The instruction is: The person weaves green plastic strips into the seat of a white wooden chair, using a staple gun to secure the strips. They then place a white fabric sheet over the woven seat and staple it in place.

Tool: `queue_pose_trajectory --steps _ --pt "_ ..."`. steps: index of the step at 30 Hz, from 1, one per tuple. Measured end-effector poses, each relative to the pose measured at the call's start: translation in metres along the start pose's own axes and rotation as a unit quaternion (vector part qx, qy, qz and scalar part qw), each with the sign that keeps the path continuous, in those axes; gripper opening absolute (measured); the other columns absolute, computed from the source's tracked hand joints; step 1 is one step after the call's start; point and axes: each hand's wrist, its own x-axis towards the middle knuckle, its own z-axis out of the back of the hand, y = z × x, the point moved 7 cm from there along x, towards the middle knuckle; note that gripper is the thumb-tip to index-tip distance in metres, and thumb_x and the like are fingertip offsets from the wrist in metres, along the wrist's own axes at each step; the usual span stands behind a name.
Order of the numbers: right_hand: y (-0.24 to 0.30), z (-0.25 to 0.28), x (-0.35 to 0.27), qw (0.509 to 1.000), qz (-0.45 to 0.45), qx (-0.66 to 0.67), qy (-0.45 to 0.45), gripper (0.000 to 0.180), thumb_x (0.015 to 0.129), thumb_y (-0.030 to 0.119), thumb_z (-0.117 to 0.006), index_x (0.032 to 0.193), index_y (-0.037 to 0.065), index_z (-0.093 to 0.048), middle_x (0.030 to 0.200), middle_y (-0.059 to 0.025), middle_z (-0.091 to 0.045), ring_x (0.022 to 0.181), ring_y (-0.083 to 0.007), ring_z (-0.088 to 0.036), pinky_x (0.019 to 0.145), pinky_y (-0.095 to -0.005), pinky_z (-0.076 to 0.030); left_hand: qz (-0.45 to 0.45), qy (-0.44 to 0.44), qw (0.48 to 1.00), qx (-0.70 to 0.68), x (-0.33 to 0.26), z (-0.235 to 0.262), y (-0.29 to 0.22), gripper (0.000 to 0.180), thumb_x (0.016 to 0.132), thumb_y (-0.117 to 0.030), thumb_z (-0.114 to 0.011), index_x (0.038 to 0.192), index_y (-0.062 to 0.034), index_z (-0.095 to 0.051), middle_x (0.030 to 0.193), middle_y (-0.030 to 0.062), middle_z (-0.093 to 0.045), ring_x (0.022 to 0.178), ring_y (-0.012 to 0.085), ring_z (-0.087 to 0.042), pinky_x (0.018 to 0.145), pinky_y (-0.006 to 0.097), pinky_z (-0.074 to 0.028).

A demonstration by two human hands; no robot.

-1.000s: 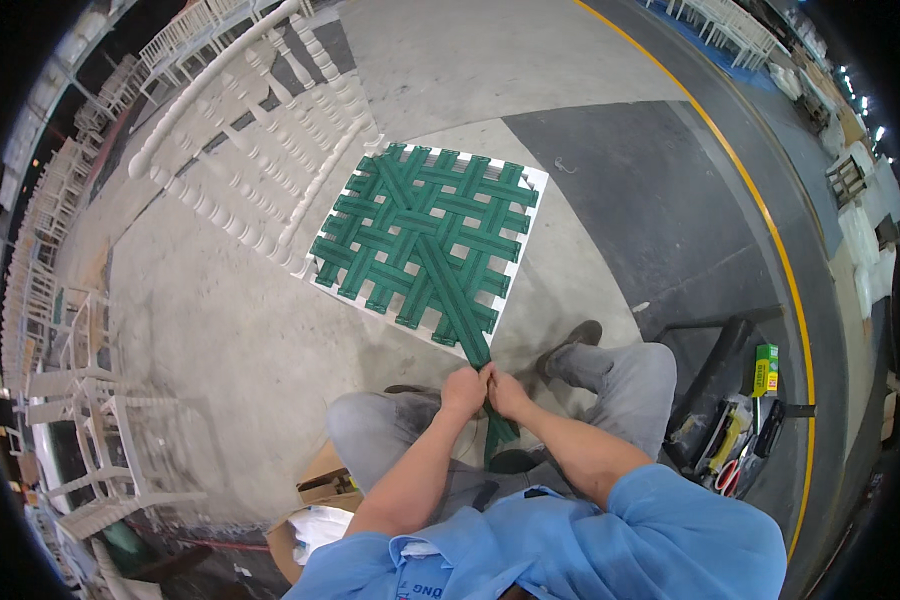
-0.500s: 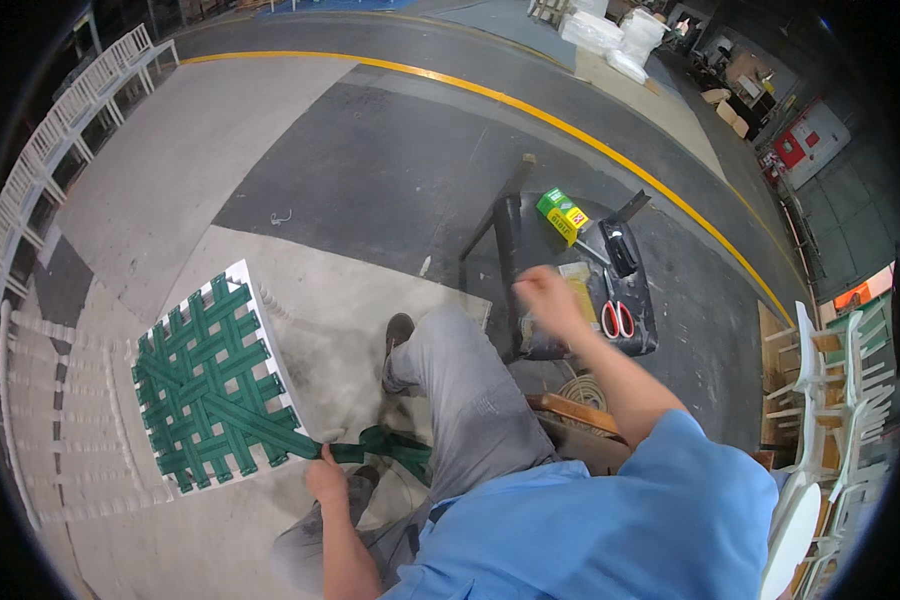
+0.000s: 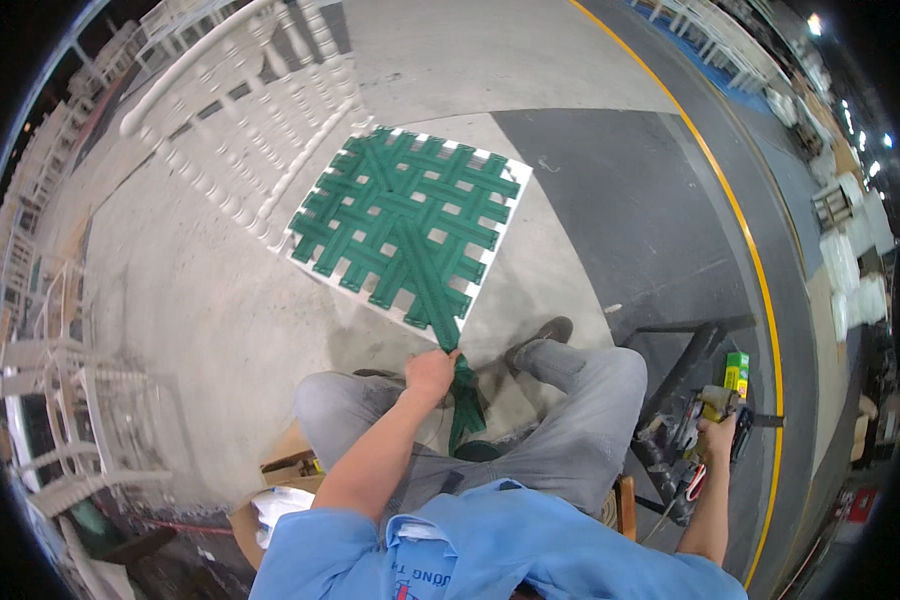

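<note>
- My left hand (image 3: 431, 375) pinches the green strap (image 3: 425, 275) just past the seat's near corner.
- That strap slants over the green weave (image 3: 336, 186) on the white seat (image 3: 492, 262), in front of me, with the backrest (image 3: 188, 62) at the far left.
- Past my fingers the strap's loose end hangs crumpled between my legs.
- I judge the strap light, soft and bendy, not fragile; it folds easily where slack and could twist or slide through a weak pinch.
- The best hold, I think, is flat across its width, close to the seat's edge; the loose tail gives little control.
- The seat frame looks stiff.
- My right hand (image 3: 714, 440) is off to the right at the black stool (image 3: 682, 370), its fingers apparently wrapped round a yellowish tool (image 3: 715, 402); blur hides the exact grip.
- A green box (image 3: 737, 372) and red-handled scissors (image 3: 695, 486) sit near it.
</note>
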Motion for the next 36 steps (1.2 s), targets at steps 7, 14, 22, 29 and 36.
queue_pose_trajectory --steps 7,14,22,29,36 --pt "0.231 -0.148 -0.087 0.955 0.097 0.059 0.274 0.041 0.098 0.038 -0.077 0.124 0.008 -0.068 0.089 0.0008 -0.071 0.062 -0.0102 -0.060 0.051 -0.0276 -0.047 0.018 -0.003 0.998 -0.057 -0.003 -0.011 0.008 0.059 0.110 -0.052 -0.047 0.089 -0.0072 -0.080 0.089 0.0187 -0.078 0.086 0.0392 -0.076 0.094 0.058 -0.051" --pt "0.292 -0.370 -0.198 0.867 -0.018 0.059 0.494 0.031 0.102 0.036 -0.074 0.109 0.007 -0.069 0.090 -0.0032 -0.071 0.059 -0.0134 -0.060 0.051 -0.0310 -0.050 0.007 0.027 0.997 -0.072 0.001 -0.002 -0.004 0.058 0.108 -0.052 -0.051 0.092 -0.0055 -0.080 0.091 0.0186 -0.079 0.089 0.0385 -0.077 0.104 0.060 -0.049" --pt "0.292 -0.427 -0.221 0.866 0.009 -0.004 0.501 0.029 0.103 0.033 -0.072 0.106 0.004 -0.068 0.087 -0.0047 -0.068 0.052 -0.0149 -0.057 0.045 -0.0324 -0.048 0.003 0.021 0.995 -0.099 -0.001 -0.006 0.001 0.048 0.107 -0.049 -0.052 0.099 -0.0108 -0.081 0.097 0.0160 -0.080 0.094 0.0339 -0.078 0.103 0.058 -0.047" --pt "0.287 -0.435 -0.222 0.878 0.047 -0.043 0.475 0.030 0.103 0.032 -0.073 0.099 0.003 -0.068 0.080 -0.0046 -0.065 0.052 -0.0145 -0.058 0.045 -0.0315 -0.046 -0.001 0.029 0.991 -0.128 -0.002 -0.006 0.002 0.052 0.107 -0.050 -0.052 0.097 -0.0082 -0.080 0.095 0.0192 -0.079 0.092 0.0383 -0.077 0.108 0.062 -0.046" --pt "0.290 -0.440 -0.234 0.864 0.056 -0.049 0.497 0.031 0.102 0.031 -0.073 0.104 0.002 -0.066 0.082 -0.0047 -0.065 0.052 -0.0144 -0.058 0.046 -0.0321 -0.047 -0.010 0.031 0.990 -0.134 -0.003 -0.008 0.001 0.040 0.107 -0.041 -0.052 0.098 -0.0124 -0.080 0.100 0.0145 -0.080 0.099 0.0332 -0.077 0.108 0.062 -0.044"
